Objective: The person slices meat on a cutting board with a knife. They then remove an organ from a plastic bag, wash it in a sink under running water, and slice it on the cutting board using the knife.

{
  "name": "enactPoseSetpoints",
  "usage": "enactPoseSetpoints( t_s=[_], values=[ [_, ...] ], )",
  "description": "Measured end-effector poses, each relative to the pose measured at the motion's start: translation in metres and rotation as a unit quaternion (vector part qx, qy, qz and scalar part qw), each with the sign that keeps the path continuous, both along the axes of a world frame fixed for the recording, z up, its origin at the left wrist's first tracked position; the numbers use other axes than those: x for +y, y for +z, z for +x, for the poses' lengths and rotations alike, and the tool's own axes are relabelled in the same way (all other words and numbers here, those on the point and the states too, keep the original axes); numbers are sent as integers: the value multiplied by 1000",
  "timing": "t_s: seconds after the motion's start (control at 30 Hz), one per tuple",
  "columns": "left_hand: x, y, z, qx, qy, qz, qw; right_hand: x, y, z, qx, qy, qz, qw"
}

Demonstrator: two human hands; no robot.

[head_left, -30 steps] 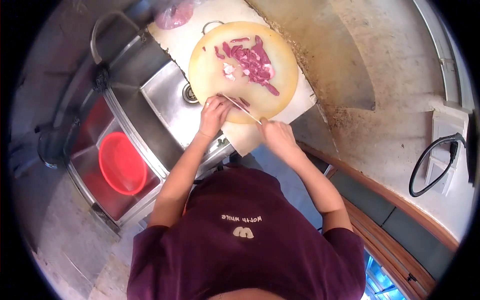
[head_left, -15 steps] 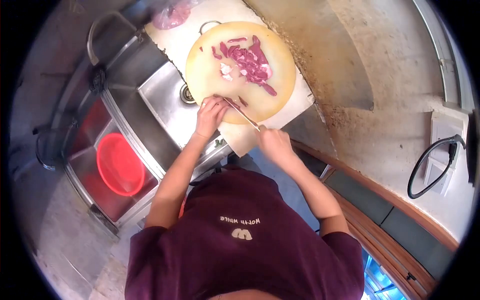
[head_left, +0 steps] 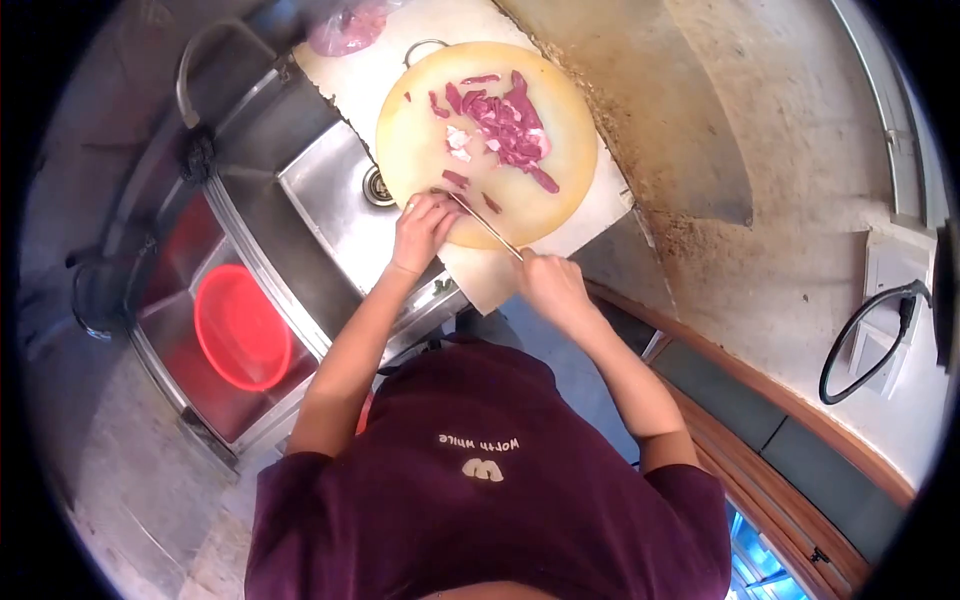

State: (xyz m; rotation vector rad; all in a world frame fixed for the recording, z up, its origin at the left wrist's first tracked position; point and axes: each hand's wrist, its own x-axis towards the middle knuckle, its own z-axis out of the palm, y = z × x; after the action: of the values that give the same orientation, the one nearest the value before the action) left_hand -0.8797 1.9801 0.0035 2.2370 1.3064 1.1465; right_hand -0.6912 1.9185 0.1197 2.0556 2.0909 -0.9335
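My right hand point(head_left: 550, 283) is wrapped round the handle of a knife point(head_left: 485, 226), whose blade slants up and left across the near edge of a round yellowish cutting board point(head_left: 408, 150). At the blade's tip, the bent fingers of my left hand point(head_left: 424, 226) press on a piece of dark red meat, mostly hidden under them. A cut piece point(head_left: 455, 179) lies just beyond the blade, and a thin strip point(head_left: 491, 203) lies to its right. Farther back on the board are a pile of sliced red meat point(head_left: 510, 125) and some whitish scraps point(head_left: 458, 142).
Left of the board is a metal sink point(head_left: 325, 200) with a drain and a curved faucet point(head_left: 185, 85). A red basin point(head_left: 243, 328) stands in the far left sink. Behind the board lies a plastic bag point(head_left: 350, 30) with pink contents. A black cable point(head_left: 835, 345) hangs at the right wall.
A cut piece of meat now lies separate beyond the blade, where none lay before. Both hands stay at the board's near edge, with the knife slightly shifted.
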Motion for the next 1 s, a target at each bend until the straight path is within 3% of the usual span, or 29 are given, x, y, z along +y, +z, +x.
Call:
enactPoseSetpoints(
  t_s=[0.03,0.2,0.3,0.5,0.63,0.83,0.93,1.0],
  values=[
    [0,1,-1,1,3,-4,1000,-2,2,-1,-26,-4,-33,999],
    [0,-2,2,-2,7,-36,999,72,-57,-40,65,22,99,993],
    [-2,1,0,6,-22,-36,999,90,-42,-30,120,-30,55,991],
    [4,4,-1,16,-19,7,1000,11,-3,-3,6,29,49,998],
    [6,3,-7,10,-25,3,1000,3,5,-1,-17,50,24,998],
    [6,-6,-9,-1,-16,4,1000,55,-47,-45,31,75,96,992],
    [4,-2,-11,15,-26,-5,1000,88,-57,-42,136,21,54,989],
    [8,2,-12,23,-42,1,999,80,-48,-26,97,18,41,994]
  ],
)
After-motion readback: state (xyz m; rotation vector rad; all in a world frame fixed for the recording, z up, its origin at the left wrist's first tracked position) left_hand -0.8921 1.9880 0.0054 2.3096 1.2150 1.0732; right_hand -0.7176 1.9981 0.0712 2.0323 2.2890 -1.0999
